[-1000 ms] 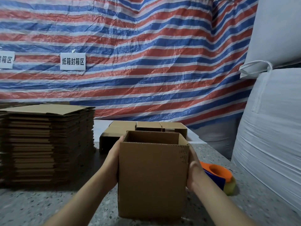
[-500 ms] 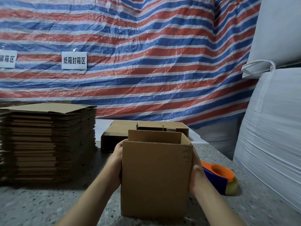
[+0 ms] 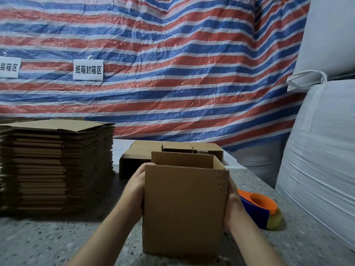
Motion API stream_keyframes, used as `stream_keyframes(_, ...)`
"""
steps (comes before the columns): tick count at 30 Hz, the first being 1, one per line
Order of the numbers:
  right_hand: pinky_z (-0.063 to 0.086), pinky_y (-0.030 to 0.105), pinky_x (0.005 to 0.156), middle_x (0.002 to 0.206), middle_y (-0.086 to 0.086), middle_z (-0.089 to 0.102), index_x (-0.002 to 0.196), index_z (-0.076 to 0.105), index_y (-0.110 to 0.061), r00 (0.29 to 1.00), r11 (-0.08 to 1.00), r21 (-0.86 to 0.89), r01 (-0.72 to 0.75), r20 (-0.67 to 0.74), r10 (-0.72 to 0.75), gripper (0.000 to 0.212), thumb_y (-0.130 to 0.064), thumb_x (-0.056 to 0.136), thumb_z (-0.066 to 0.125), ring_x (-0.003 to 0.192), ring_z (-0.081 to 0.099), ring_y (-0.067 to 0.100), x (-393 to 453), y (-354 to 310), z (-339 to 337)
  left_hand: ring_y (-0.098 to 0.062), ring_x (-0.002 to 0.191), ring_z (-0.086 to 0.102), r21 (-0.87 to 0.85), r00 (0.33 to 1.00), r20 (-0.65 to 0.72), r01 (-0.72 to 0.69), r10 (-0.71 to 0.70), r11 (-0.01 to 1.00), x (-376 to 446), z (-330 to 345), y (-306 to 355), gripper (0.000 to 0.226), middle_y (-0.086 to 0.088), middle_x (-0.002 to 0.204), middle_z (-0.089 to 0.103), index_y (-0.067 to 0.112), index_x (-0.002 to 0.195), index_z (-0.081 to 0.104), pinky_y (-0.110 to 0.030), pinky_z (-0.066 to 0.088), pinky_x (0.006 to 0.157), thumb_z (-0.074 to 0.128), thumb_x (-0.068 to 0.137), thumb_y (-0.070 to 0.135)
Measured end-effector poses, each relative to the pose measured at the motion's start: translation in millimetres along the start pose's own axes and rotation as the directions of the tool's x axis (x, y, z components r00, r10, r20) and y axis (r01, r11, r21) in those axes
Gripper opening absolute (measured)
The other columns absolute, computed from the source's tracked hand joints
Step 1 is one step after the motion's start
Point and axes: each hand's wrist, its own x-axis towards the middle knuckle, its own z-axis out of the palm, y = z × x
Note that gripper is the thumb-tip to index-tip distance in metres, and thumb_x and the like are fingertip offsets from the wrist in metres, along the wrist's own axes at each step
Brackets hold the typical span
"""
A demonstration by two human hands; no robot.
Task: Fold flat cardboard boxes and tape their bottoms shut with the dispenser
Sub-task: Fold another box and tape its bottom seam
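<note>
Single head-worn view, forward and slightly downward, close over the tabletop [image 3: 48,239] toward the tarp wall [image 3: 172,64]

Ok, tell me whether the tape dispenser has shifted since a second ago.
No. The tape dispenser lies in the same spot on the table, judged against the folded boxes behind it.

A warehouse packing area: a striped tarp wall [image 3: 172,73] with paper zone signs [image 3: 88,69] ahead of the hands, flat cartons [image 3: 57,166] stacked left, bulk sacks [image 3: 322,150] right.
</note>
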Motion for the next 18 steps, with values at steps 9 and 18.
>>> stream_keyframes(9, 0.045, 0.019, 0.039, 0.046, -0.003, 0.057, 0.038, 0.059, -0.021, 0.997, 0.985, -0.165, -0.052, 0.042, 0.059, 0.078, -0.044, 0.107, 0.031, 0.037, 0.054, 0.009, 1, -11, -1, -0.013, 0.051, 0.065, 0.092, 0.991, 0.131, 0.017, -0.029, 0.996, 0, -6, 4, 0.023, -0.003, 0.064, 0.07, 0.016, 0.077, 0.074, -0.022, 0.048, 0.042, 0.059, 0.094, 0.015)
stream_keyframes(18, 0.046, 0.021, 0.039, 0.048, -0.002, 0.057, 0.041, 0.059, -0.021, 0.996, 0.983, -0.179, -0.046, 0.065, 0.059, 0.074, -0.04, 0.107, 0.034, 0.04, 0.055, 0.01, 7, -9, -4, -0.022, 0.096, 0.069, 0.255, 0.977, 0.212, -0.081, 0.026, 0.964, -4, -19, 13, 0.057, -0.007, 0.1, 0.075, 0.019, 0.107, 0.072, -0.045, 0.048, 0.095, 0.041, 0.086, 0.062)
